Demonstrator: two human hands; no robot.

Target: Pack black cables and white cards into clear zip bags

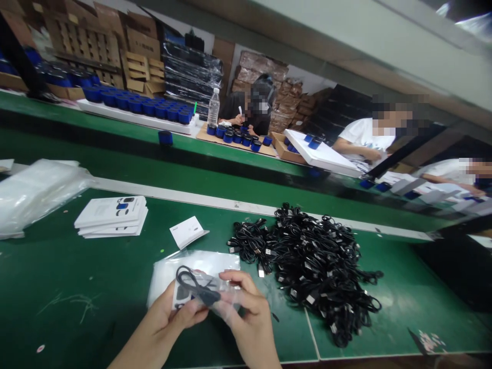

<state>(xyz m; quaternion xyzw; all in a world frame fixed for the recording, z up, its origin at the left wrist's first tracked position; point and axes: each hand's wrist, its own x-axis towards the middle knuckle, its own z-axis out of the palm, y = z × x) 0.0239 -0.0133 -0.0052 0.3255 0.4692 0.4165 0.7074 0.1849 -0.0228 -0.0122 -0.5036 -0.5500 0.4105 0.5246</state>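
Between both hands, above the green table, is a clear plastic bag (226, 297) with a black USB cable (192, 283) and a printed leaflet (180, 296) in it. My left hand (175, 310) grips the left side of this bundle, its thumb pressed on the cable. Fingers of my right hand (249, 310) pinch the bag's right side. Under the hands lies a stack of flat clear bags (163, 277). Just beyond it rests a folded white leaflet (187, 231). To the right spreads a large heap of coiled black cables (315, 266).
A leaflet stack (109, 218) and a pile of plastic bags (42, 192) are at the left. Across the green bench (192, 184), blue round items (142, 105) stand in rows beside a water bottle (213, 107). Several people work on the far side.
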